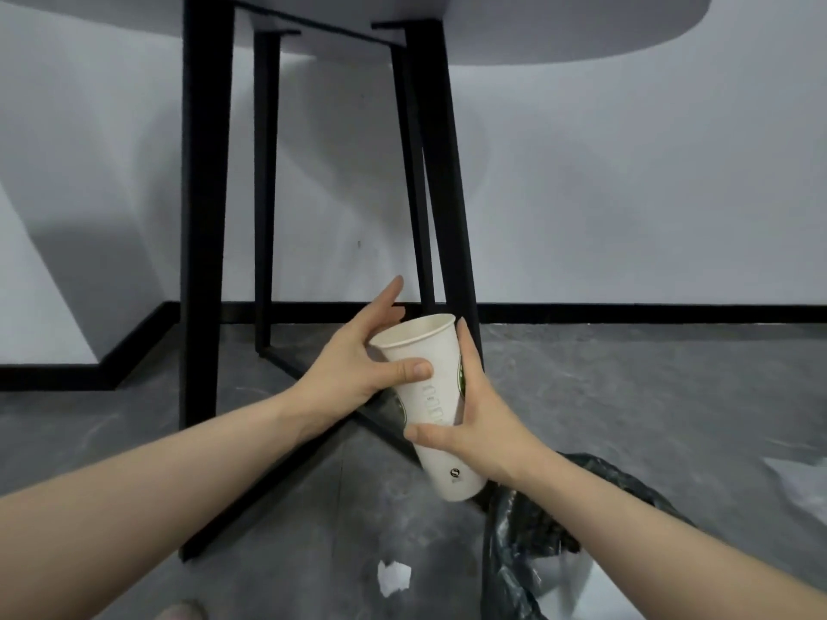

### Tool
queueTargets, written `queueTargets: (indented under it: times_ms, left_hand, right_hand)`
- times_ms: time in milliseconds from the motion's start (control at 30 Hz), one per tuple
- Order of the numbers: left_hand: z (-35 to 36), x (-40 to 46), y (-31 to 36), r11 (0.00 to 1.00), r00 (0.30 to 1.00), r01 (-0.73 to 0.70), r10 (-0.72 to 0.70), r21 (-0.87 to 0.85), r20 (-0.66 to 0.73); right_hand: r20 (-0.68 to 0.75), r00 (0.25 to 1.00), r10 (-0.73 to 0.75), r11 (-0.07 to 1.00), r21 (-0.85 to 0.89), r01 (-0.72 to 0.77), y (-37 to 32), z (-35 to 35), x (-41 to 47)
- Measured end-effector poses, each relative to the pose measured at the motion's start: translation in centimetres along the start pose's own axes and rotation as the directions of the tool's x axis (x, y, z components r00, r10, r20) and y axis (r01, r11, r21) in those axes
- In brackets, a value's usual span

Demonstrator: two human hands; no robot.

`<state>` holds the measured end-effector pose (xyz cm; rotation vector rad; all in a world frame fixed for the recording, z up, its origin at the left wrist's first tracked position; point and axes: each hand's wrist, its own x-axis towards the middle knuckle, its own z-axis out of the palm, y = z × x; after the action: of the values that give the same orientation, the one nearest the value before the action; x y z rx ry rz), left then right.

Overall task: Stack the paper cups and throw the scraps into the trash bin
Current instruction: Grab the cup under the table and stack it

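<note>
A tall white paper cup (441,400) with green print is held tilted in the air, its open mouth pointing up and away from me. My left hand (353,360) wraps the upper part near the rim, thumb across the front. My right hand (474,418) grips the lower half from the right. Whether more cups are nested inside it cannot be told. A small white paper scrap (394,577) lies on the floor below. The trash bin with a black bag (523,543) stands at the lower right, just under the cup's base.
A table with black metal legs (201,261) and a pale top (559,33) rises directly ahead. The floor is dark grey stone. A white wall with black skirting runs behind. Something pale (801,485) lies at the right edge.
</note>
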<state>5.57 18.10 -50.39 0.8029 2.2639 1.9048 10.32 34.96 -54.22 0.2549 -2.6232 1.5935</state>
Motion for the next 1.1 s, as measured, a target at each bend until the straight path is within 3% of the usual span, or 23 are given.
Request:
queueTargets:
  times_ms: [300,567,767,1100]
  left_hand:
    - [2.4,2.4,2.5,0.991,0.979,-0.100,0.114,-0.092,0.169]
    - [6.9,4.8,2.3,0.980,0.962,-0.172,0.188,-0.095,0.198]
    - [10.2,4.9,7.6,0.981,0.951,-0.040,0.095,-0.189,0.294]
    - [11.4,5.7,25.0,0.920,0.895,0.225,-0.065,-0.322,0.442]
  right_hand:
    - [-0.162,0.987,0.004,0.998,0.065,0.006,-1.6,-2.2,-2.6]
    - [-0.402,0.911,0.088,0.991,0.129,-0.039,-2.1,-5.7,-5.0]
    - [-0.429,0.863,0.266,0.947,0.282,-0.152,-6.2,-9.9,-8.2]
    - [-0.380,0.798,0.468,0.873,0.343,-0.348,-22.4,-20.2,-11.3]
